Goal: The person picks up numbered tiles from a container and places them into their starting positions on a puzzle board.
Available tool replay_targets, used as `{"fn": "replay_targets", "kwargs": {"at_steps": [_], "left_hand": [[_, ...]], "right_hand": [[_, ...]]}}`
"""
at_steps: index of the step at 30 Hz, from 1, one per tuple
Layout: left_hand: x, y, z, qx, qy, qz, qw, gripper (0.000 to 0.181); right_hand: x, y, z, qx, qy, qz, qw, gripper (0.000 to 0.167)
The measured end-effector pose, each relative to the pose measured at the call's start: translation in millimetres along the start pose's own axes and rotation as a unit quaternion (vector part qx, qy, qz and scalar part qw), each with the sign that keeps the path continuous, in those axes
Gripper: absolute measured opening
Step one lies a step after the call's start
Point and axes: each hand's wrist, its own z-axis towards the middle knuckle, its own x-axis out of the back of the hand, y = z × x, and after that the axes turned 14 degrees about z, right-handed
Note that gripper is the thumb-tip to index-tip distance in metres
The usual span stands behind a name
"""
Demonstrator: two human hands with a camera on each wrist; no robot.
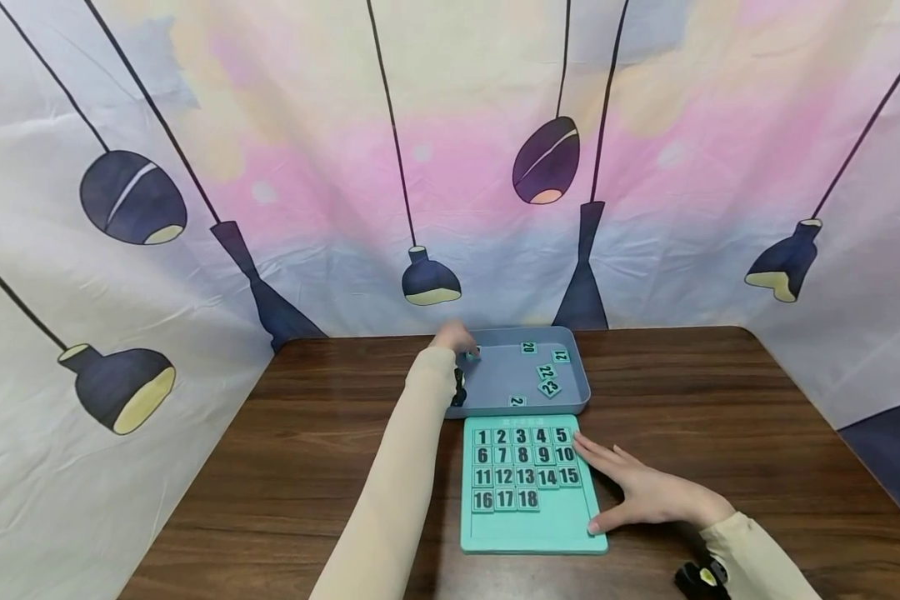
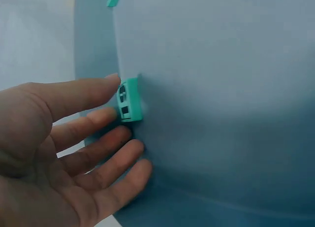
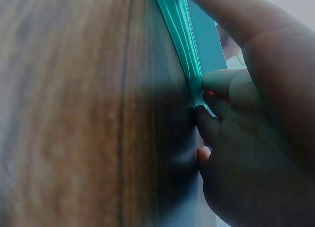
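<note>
My left hand [image 1: 456, 338] reaches into the blue-grey tray [image 1: 487, 410] at its far left. In the left wrist view its thumb and index finger [image 2: 104, 116] pinch a green number tile [image 2: 130, 100], which stands tilted by the tray's side wall; the other fingers are loosely bent. A mint-green number board [image 1: 525, 533] lies in front of the tray, bearing tiles 1 to 18 in rows. My right hand [image 1: 645, 492] rests along the board's right edge, fingers spread, thumb by the lower right corner. In the right wrist view its fingertips touch the board's side.
Several loose tiles lie in the tray, among them tile 20 [image 1: 528, 347], tile 22 [image 1: 545, 372] and tile 23 [image 1: 549, 388]. The wooden table [image 1: 330, 417] extends to both sides. A cloth with printed lamps [image 1: 431, 279] hangs behind it.
</note>
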Motion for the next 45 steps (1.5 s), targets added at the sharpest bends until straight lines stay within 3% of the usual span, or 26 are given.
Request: {"fn": "replay_targets", "kwargs": {"at_steps": [4, 11, 17, 26, 33, 40, 45], "left_hand": [[-3.4, -1.0, 7.0, -0.003, -0.010, 0.015, 0.9998, 0.031], [-2.3, 5.4, -15.3, -0.003, 0.009, 0.044, 0.9990, 0.038], [-4.7, 9.0, -19.4, -0.019, 0.004, 0.097, 0.9951, 0.037], [-5.7, 7.0, -18.0, -0.026, -0.002, 0.117, 0.9928, 0.037], [-6.9, -0.1, -17.0, -0.035, -0.005, 0.098, 0.9946, 0.036], [9.9, 2.0, -22.4, -0.063, -0.003, 0.102, 0.9927, 0.016], [24.2, 9.4, -28.1, -0.082, 0.017, 0.083, 0.9931, 0.043]], "right_hand": [[0.9, -1.7, -0.4, 0.000, 0.004, -0.003, 1.0000, 0.112], [0.8, -3.1, -0.5, 0.004, 0.002, -0.006, 1.0000, 0.113], [0.7, -2.4, -0.9, 0.005, 0.001, -0.006, 1.0000, 0.112], [0.6, -3.1, -0.5, 0.005, 0.002, -0.009, 0.9999, 0.113], [-0.4, -2.0, 0.6, 0.001, 0.000, -0.006, 1.0000, 0.111], [-0.5, -3.1, -0.5, -0.005, 0.000, -0.003, 1.0000, 0.111], [-0.8, -4.0, -0.8, -0.004, -0.003, -0.004, 1.0000, 0.110]]}}
